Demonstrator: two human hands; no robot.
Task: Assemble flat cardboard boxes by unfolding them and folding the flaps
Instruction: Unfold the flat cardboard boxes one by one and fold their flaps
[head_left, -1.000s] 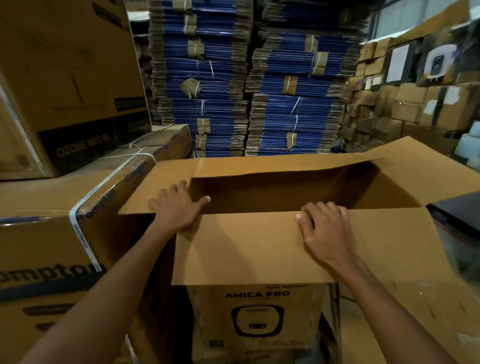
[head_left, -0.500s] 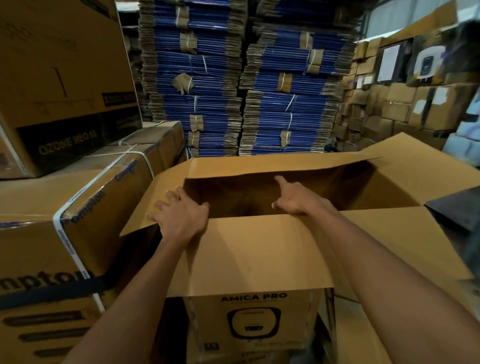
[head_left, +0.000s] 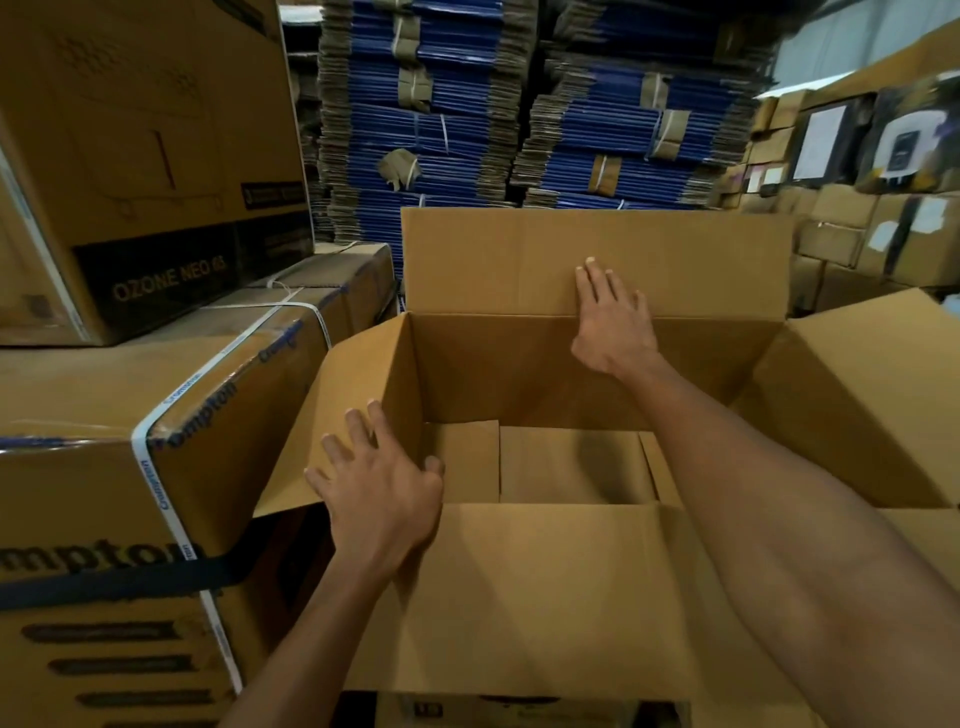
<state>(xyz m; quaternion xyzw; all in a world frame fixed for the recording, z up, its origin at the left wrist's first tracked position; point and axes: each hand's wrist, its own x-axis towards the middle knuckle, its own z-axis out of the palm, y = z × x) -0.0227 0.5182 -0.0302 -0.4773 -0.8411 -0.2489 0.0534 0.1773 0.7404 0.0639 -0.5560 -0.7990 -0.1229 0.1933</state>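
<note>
Both hands flat, fingers spread: left hand (head_left: 382, 501) on the left flap (head_left: 337, 410), right hand (head_left: 613, 325) on the upright far flap (head_left: 493, 260). Box (head_left: 545, 597) opens upward, long axis left-right.

open box (head_left: 545, 597) at centre, left hand (head_left: 382, 499) on its left flap (head_left: 353, 384), right hand (head_left: 613, 317) on its far flap (head_left: 493, 260). strapped cartons (head_left: 156, 415) stand left of it; bundled flat boxes (head_left: 457, 130) behind, stacked cartons (head_left: 841, 218) far right.

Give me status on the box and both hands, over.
Left hand open on left flap. Right hand flat against upright far flap. Box open, bottom flaps folded. Strapped carton crowds left side.
</note>
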